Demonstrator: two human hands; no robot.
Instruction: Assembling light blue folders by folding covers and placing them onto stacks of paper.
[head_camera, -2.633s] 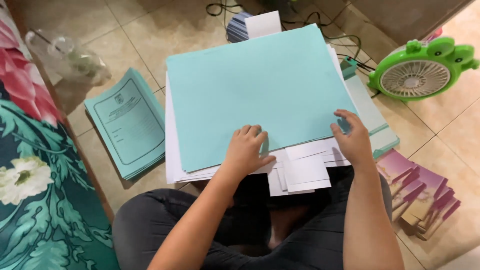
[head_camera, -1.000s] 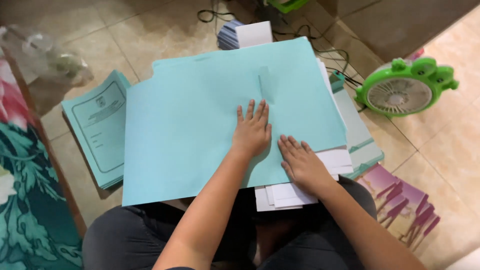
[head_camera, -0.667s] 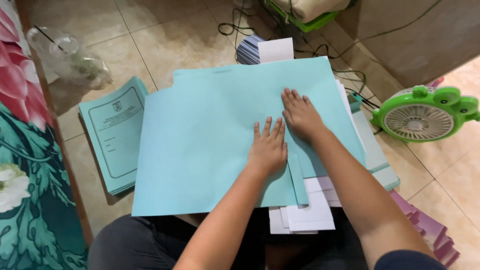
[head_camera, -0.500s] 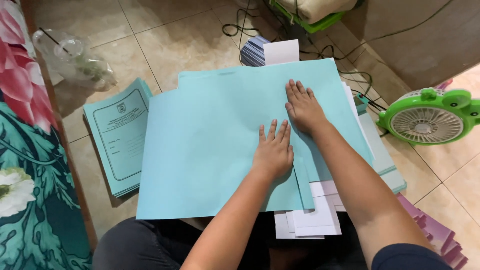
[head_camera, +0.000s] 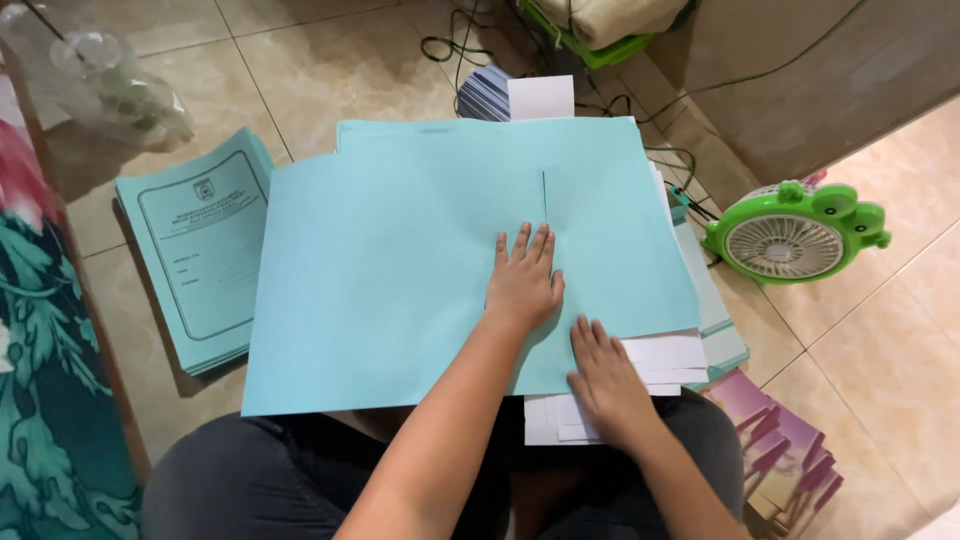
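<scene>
A large light-blue paper folder (head_camera: 400, 270) lies spread open across my lap and a stack of papers. My left hand (head_camera: 524, 280) presses flat on it near the centre fold, fingers together and pointing away from me. My right hand (head_camera: 607, 380) rests flat at the folder's near right edge, partly on the white sheets (head_camera: 660, 355) that stick out beneath it. Neither hand grips anything.
A pile of printed blue folders (head_camera: 195, 250) lies on the tiled floor at left. A green frog-shaped fan (head_camera: 795, 235) stands at right, with cables behind it. Pink-purple booklets (head_camera: 785, 450) lie at lower right. A plastic bag (head_camera: 110, 90) and a floral cloth (head_camera: 50, 380) are at left.
The folder went from closed to spread open. My right hand slid from the upper fold back toward me to the near right edge. My left hand stays pressed near the centre.
</scene>
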